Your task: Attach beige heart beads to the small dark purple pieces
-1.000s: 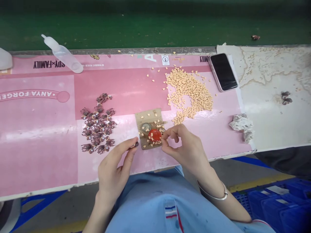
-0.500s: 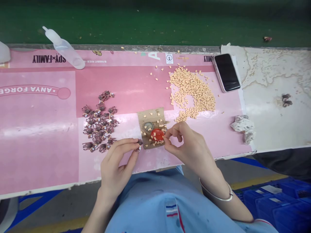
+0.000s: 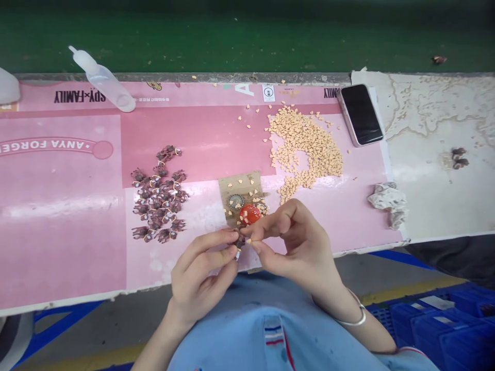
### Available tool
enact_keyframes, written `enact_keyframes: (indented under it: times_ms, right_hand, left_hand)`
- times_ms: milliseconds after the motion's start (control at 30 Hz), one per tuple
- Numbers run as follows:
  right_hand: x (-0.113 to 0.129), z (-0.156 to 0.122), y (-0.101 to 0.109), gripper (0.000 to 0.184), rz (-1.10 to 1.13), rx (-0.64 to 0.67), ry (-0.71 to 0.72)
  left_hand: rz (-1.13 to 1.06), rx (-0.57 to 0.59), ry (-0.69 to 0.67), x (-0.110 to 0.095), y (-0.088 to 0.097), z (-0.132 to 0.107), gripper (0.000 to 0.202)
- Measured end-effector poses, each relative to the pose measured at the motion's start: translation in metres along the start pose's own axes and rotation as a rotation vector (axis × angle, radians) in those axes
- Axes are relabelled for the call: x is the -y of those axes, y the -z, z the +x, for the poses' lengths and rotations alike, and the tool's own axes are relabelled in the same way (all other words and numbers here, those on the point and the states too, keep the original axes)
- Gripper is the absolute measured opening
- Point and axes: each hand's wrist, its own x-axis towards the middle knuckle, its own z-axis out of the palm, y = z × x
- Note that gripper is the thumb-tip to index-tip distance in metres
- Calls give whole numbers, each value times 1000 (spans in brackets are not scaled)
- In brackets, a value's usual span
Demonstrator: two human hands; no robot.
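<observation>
Between the fingertips of my left hand (image 3: 207, 270) is a small dark brown figurine (image 3: 240, 241) with a white patch low on it. My right hand (image 3: 296, 239) pinches a tiny beige piece (image 3: 248, 241) right beside the figurine; whether the two touch I cannot tell. Just beyond my hands lies a piece of brown cardboard (image 3: 228, 188), partly covered by my fingers. On it sit a red cap (image 3: 249, 213), a metal bottle cap (image 3: 235, 201) and scattered beige pieces. A group of similar brown figurines (image 3: 158, 203) lies to the left.
A heap of beige pieces (image 3: 309, 147) spreads out at the right, near a phone (image 3: 361, 114). Crumpled tissue (image 3: 388, 202) lies nearer the front edge. A clear squeeze bottle (image 3: 106, 82) rests at the back left. Blue crates (image 3: 444, 330) stand below the table.
My right hand has moved from the red cap down and left to the figurine, holding a beige piece. My left hand has brought the figurine rightward, toward my right hand.
</observation>
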Motion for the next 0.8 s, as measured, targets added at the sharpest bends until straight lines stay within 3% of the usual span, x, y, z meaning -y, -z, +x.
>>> enact_keyframes:
  times_ms: [267, 433, 533, 700, 800]
  right_hand:
    - [-2, 2, -1, 39, 121, 1, -33]
    - [-1, 0, 0, 39, 27, 24, -9]
    - [0, -4, 0, 35, -128, 10, 124]
    - [6, -12, 1, 26, -624, -49, 435]
    - [7, -14, 2, 23, -727, -33, 548]
  left_hand:
    - [-33, -31, -10, -3, -2, 0, 30]
    - [11, 7, -20, -4, 1, 1, 25]
    - [67, 0, -50, -4, 2, 2, 23]
    - [177, 15, -97, -8, 0, 3, 18]
    - [172, -17, -63, -11, -6, 3, 19]
